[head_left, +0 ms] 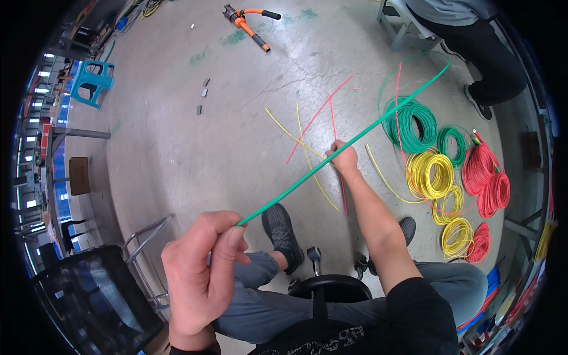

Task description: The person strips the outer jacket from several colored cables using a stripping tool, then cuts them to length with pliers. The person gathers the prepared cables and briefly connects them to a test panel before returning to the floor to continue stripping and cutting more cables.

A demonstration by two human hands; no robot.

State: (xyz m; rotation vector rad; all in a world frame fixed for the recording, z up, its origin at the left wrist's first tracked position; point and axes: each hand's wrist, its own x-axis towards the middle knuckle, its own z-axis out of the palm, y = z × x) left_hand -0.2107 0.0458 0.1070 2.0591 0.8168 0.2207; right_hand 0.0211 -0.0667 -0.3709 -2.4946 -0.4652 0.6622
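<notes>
My left hand (pixel 204 263) is closed, pinching the near end of a green wire (pixel 290 189) between thumb and forefinger. From there the wire runs up and to the right, crossing my right hand (pixel 343 157), then bends back at the upper right toward a green coil (pixel 411 124). The fingers of my right hand are curled closed, lower and farther off. Whether they grip the green wire or the thin wires behind it cannot be made out. Cut lengths of yellow wire (pixel 283 125) and red wire (pixel 313 123) lie crossed on the floor around that hand.
On the right lie yellow coils (pixel 431 176), red coils (pixel 477 168) and a smaller green coil (pixel 452 145). A person (pixel 491 53) stands at upper right. An orange hand tool (pixel 248 32) lies at the top; a blue stool (pixel 93 80) and black chair (pixel 97 302) stand left.
</notes>
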